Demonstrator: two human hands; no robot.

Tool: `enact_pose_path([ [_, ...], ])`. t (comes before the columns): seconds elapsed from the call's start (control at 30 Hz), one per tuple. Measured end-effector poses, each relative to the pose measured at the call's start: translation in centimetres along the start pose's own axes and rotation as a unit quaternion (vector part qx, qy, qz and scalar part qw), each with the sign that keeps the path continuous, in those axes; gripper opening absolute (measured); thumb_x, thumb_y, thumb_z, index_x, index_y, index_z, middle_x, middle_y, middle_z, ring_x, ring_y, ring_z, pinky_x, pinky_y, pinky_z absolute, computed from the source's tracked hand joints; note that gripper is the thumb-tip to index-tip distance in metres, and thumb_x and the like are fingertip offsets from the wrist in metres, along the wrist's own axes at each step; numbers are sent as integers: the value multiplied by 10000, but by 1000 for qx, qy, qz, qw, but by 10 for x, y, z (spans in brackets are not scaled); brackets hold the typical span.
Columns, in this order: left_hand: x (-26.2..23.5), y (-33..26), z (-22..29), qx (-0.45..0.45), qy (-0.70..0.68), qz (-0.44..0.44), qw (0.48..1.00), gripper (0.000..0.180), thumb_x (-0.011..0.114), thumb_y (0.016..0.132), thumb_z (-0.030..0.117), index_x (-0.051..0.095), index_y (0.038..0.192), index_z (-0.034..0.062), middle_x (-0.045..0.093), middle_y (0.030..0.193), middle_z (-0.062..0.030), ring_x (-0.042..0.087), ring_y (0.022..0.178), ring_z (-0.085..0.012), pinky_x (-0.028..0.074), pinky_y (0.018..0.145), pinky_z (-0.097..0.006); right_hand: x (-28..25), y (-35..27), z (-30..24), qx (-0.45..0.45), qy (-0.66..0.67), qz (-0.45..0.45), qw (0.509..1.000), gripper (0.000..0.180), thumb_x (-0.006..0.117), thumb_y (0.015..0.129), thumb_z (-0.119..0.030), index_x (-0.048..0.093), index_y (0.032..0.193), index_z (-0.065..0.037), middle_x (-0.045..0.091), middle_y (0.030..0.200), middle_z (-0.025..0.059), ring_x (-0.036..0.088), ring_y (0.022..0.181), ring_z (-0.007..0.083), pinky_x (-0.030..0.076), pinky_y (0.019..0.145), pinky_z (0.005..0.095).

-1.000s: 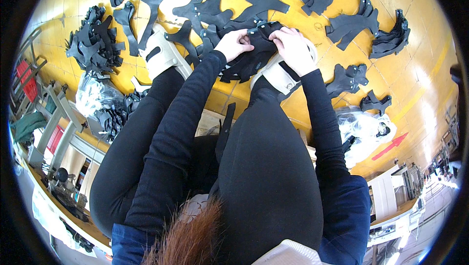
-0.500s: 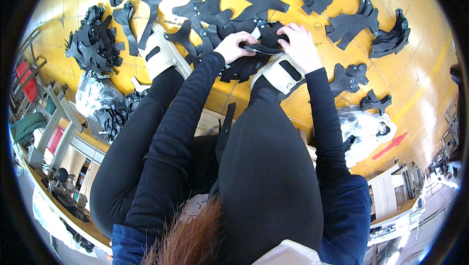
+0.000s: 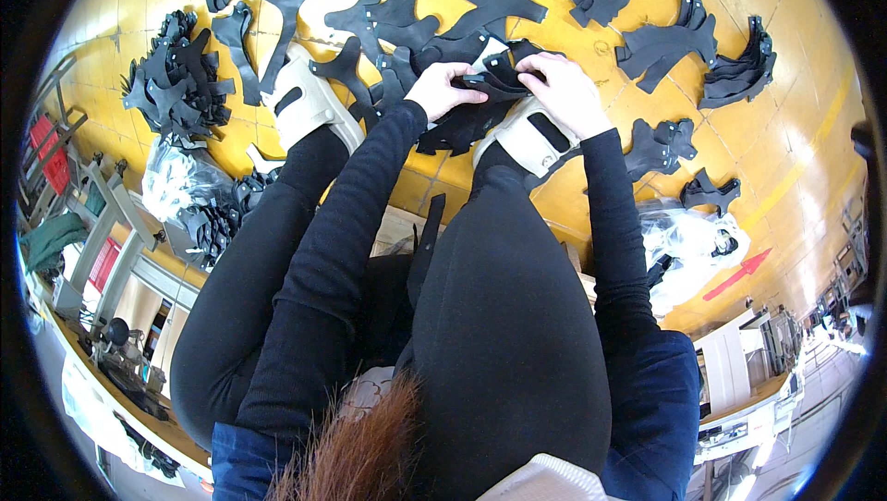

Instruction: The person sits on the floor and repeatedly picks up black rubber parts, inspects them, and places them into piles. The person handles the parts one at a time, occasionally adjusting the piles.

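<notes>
Between my hands is a black, flexible cut piece [image 3: 500, 87], probably fabric or leather, bent and partly hidden by fingers. My left hand [image 3: 445, 91] pinches its left end between thumb and fingers. My right hand [image 3: 564, 87] is closed on its right end, fingers curled over the top. Just below, a stack of black pieces [image 3: 455, 134] lies on the floor between my feet. More loose Y-shaped black pieces [image 3: 397, 16] overlap beyond my hands, several with small white labels.
My shoes [image 3: 309, 108] stand either side of the stack on the yellow tiled floor [image 3: 647, 99]. A tall heap of black pieces [image 3: 176, 80] lies at left, fanned stacks [image 3: 737, 67] at right. Plastic bags [image 3: 180, 177] flank my legs. A red arrow [image 3: 739, 274] marks the floor.
The held piece has turned, showing more of its face and a small white label. My right fingers have shifted slightly left and curled more.
</notes>
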State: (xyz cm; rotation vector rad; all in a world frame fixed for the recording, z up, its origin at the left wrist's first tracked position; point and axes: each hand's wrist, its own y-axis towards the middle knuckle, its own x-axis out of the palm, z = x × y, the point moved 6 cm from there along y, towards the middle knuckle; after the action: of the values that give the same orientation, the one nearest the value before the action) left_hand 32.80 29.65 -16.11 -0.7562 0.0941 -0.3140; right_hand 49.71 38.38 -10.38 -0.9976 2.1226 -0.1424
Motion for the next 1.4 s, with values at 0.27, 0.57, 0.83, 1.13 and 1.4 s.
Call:
enact_pose_path([
  [0.27, 0, 2, -7, -3, -54, 6, 999, 269, 714, 843, 150, 649, 1067, 15, 659, 942, -5, 557, 860, -72, 448, 811, -247, 12, 2, -6, -41, 48, -3, 998, 170, 597, 867, -193, 642, 989, -84, 663, 923, 94, 630, 891, 279, 484, 800, 387],
  [0.57, -5, 8, -28, -29, -3, 17, 999, 204, 633, 923, 200, 648, 980, 5, 638, 861, 13, 543, 815, -57, 442, 756, -231, 18, -4, -8, -19, 40, 57, 997, 143, 596, 881, -190, 643, 992, -111, 669, 885, 107, 636, 859, 282, 493, 775, 379],
  [0.83, -6, 11, -21, -10, 18, 19, 1000, 198, 634, 920, 197, 629, 918, -1, 617, 817, 21, 518, 773, -53, 432, 713, -241, 16, 0, -1, 1, 43, 68, 997, 186, 617, 867, -160, 657, 1040, -104, 671, 899, 101, 639, 877, 269, 498, 775, 347],
  [1.13, -6, 6, -16, -27, -13, 26, 999, 196, 638, 917, 195, 628, 881, 3, 623, 816, 15, 529, 781, -59, 429, 736, -232, 19, 0, 2, 6, 30, 121, 992, 142, 608, 865, -184, 658, 978, -115, 659, 856, 84, 635, 835, 255, 507, 747, 357],
  [1.4, -3, 8, -18, -20, -75, 19, 997, 160, 643, 901, 119, 653, 1010, 2, 658, 903, 5, 563, 847, -63, 448, 808, -232, 1, -6, -4, 10, 96, 211, 973, 155, 634, 862, -82, 683, 1009, -86, 649, 908, 73, 631, 824, 201, 487, 727, 284],
])
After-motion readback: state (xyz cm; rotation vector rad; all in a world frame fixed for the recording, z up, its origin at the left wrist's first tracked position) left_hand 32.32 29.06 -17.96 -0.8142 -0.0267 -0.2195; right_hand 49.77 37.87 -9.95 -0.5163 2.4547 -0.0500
